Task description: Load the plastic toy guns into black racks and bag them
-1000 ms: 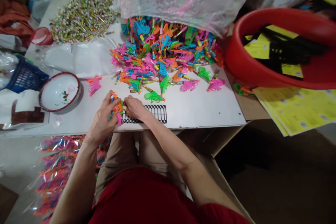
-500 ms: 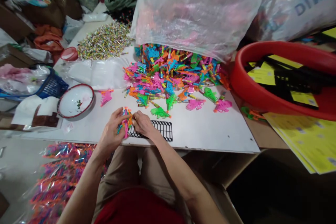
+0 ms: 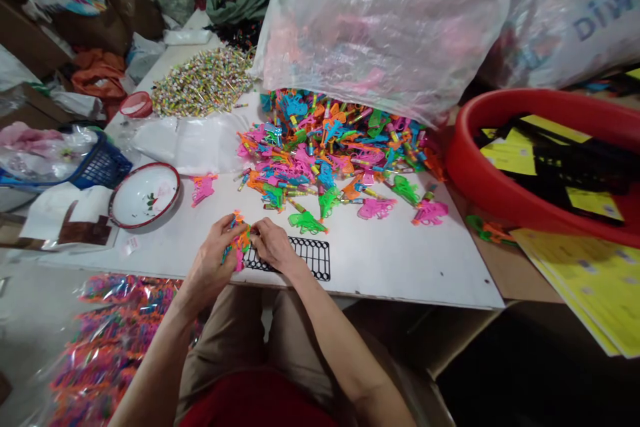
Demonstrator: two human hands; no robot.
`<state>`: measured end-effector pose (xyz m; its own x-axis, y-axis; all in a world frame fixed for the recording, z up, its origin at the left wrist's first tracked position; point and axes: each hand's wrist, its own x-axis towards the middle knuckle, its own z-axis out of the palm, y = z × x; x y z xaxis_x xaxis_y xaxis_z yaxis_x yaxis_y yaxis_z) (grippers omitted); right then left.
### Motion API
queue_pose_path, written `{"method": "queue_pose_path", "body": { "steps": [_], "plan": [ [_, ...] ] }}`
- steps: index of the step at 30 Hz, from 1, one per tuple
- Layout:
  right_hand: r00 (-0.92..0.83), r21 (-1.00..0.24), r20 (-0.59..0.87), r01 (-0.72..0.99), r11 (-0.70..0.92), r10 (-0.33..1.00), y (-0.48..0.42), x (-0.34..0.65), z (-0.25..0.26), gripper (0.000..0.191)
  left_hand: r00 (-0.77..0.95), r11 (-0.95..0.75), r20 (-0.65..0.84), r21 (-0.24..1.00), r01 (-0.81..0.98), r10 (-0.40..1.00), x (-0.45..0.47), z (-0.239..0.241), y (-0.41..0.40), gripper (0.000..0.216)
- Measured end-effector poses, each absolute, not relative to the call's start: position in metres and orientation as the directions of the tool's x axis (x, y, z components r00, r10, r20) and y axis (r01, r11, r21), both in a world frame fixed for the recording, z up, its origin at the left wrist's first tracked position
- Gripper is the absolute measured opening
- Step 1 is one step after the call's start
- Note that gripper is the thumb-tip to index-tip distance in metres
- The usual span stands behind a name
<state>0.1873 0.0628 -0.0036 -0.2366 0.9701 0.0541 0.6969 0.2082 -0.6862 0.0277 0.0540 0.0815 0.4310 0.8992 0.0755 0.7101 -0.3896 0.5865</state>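
My left hand is closed around several toy guns in orange, pink, blue and green, bunched at the left end of a black plastic rack. The rack lies near the table's front edge, with rows of rings along its long sides. Over its left part is my right hand, fingers curled and pinched against the bunch; what lies between the fingertips is hidden. Just beyond the rack rests a green toy gun. A pink toy gun lies apart to the left.
Behind is a heap of toy guns spilling from a large clear plastic bag. At left stand an enamel bowl, plastic bags and a pile of small striped tubes. A red basin with black racks and yellow cards sits right.
My view has shifted slightly. My right hand's fingers have drawn back a little from the orange toy gun toward the rack's end. My left hand still grips the bunch.
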Motion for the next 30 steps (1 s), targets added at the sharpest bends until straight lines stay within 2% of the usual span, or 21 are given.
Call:
{"method": "queue_pose_path", "body": {
  "steps": [3,10,15,22,25,28,30],
  "plan": [
    [-0.255,-0.715,0.100,0.654,0.248,0.962,0.062,0.185,-0.003,0.016,0.431,-0.387,0.069,0.581,0.716,0.900,0.027,0.079,0.056,0.049],
    [-0.183,-0.793,0.100,0.579,0.189,0.978,0.065,0.186,-0.015,0.012,0.419,-0.379,0.076,0.593,0.710,0.905,0.029,0.084,0.051,0.049],
    [-0.214,-0.791,0.126,0.567,0.229,0.969,0.069,0.186,-0.018,0.011,0.428,-0.382,0.055,0.564,0.732,0.902,0.029,0.085,0.052,0.052],
    [-0.241,-0.803,0.093,0.556,0.216,0.966,0.063,0.196,-0.002,0.016,0.418,-0.379,0.064,0.560,0.737,0.906,0.031,0.085,0.052,0.053],
    [-0.099,-0.714,0.067,0.690,0.117,0.993,0.069,0.225,0.017,0.022,0.422,-0.388,0.076,0.562,0.730,0.903,0.029,0.083,0.052,0.054],
    [0.138,-0.501,-0.044,0.854,-0.141,0.990,0.085,0.250,0.036,0.026,0.437,-0.399,0.073,0.561,0.726,0.897,0.026,0.082,0.054,0.054],
    [0.165,-0.369,-0.136,0.907,-0.205,0.977,0.092,0.255,0.045,0.025,0.433,-0.395,0.070,0.560,0.728,0.899,0.025,0.082,0.056,0.054]
  ]
}}
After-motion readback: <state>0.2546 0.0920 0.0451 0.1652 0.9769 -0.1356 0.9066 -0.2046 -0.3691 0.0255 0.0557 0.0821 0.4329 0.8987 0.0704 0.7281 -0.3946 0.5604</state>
